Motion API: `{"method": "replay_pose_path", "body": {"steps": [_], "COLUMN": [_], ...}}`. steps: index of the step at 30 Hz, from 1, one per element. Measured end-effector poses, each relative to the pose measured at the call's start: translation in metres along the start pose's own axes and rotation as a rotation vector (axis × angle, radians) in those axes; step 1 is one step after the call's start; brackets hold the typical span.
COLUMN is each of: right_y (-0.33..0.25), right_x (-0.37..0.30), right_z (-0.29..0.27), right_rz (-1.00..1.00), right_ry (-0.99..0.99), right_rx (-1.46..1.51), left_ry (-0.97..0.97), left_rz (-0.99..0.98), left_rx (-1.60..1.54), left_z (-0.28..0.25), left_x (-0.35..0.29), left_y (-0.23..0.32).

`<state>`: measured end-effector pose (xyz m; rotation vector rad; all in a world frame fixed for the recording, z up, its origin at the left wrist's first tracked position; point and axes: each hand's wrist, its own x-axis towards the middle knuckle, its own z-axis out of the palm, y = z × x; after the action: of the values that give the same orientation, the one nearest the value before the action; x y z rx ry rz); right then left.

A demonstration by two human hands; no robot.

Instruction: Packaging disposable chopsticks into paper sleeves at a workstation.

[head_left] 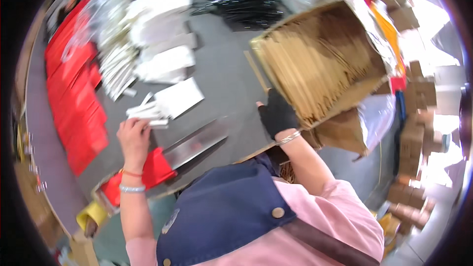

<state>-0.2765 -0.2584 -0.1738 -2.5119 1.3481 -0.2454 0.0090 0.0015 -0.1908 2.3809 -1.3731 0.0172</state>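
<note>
Presently see left hand (133, 135) with curled fingers at small white strips (146, 111) on the grey table (221, 69), and gloved right hand (279, 113) beside an open box (340, 24) and loose tan stick (255, 70); cannot confirm either grip. Could scatter the strips through a careless sweep, or bend the stick by catching it against the box.

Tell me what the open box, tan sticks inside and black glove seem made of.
Open box: likely cardboard, matte, by its brown walls and thin edges.
Tan sticks: perhaps wood or bamboo, dull, by their straight, slender form; blur leaves it open.
Black glove: probably fabric, matte, since it fits closely without shine.
</note>
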Motion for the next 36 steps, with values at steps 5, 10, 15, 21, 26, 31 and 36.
{"method": "replay_pose_path", "body": {"steps": [5, 10, 15, 21, 26, 31, 36], "right_y": [0.019, 0.118, 0.137, 0.139, 0.145, 0.132, 0.126], "right_x": [-0.015, -0.021, -0.014, -0.012, -0.01, -0.02, -0.035], "right_z": [-0.034, -0.089, -0.101, -0.098, -0.091, -0.108, -0.132], "right_rz": [0.121, 0.127, 0.079, 0.138, 0.169, 0.153, 0.145], "right_ry": [0.016, 0.309, 0.148, 0.054, 0.048, 0.19, 0.374], "right_rx": [0.002, -0.328, -0.641, -0.655, -0.701, -0.567, -0.487], "left_ry": [-0.124, -0.145, -0.131, -0.118, -0.119, -0.1, -0.108], "left_rz": [0.079, 0.107, -0.054, -0.068, -0.088, -0.083, -0.077], "left_rx": [-0.016, -0.057, -0.215, -0.219, -0.279, -0.31, -0.355], "left_z": [-0.001, -0.009, -0.01, -0.016, -0.018, -0.017, -0.017], "left_x": [0.006, 0.007, 0.009, 0.004, 0.003, 0.001, 0.004], "left_y": [-0.01, -0.007, 0.012, 0.024, 0.029, 0.031, 0.036]}}
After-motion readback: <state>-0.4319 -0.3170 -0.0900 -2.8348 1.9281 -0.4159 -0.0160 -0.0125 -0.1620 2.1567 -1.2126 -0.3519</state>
